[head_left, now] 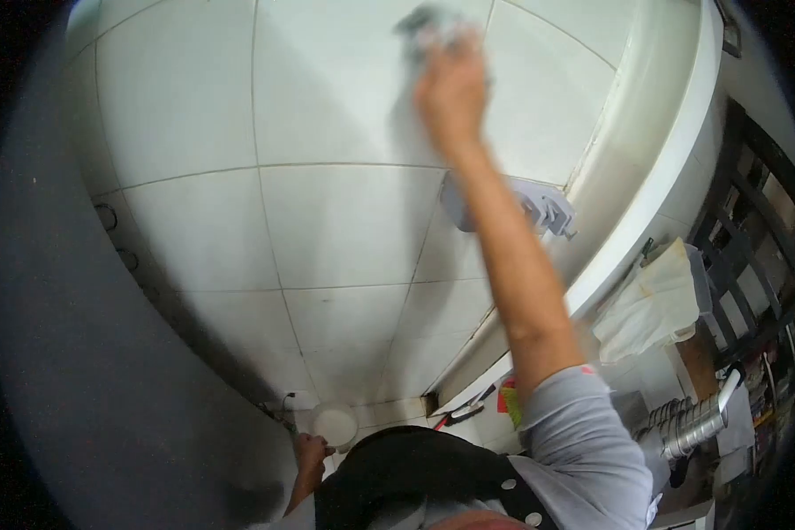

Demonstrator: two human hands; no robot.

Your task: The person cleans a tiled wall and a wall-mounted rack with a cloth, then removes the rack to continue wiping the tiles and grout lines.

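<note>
My right hand (451, 102) reaches up to the white tiled wall (336, 88), blurred by motion. Its fingers are closed on a grey-and-white cloth (430, 28) pressed against the upper tiles. The cloth is also smeared, so its edges do not show clearly. Low at my left side, my left hand (309, 452) is closed at the near edge of a round white container (335, 425), seemingly gripping it. Its fingertips are partly hidden. Below my right wrist, a grey wall-mounted holder with hooks (539, 205) is fixed to the tiles, partly covered by my forearm.
A dark grey panel (88, 336) rises close on my left. To the right run a white ledge (645, 194), a hanging pale cloth (654, 300), a dark rack (751, 221) and a silver flexible duct (693, 428). A brush (465, 413) lies low near the wall.
</note>
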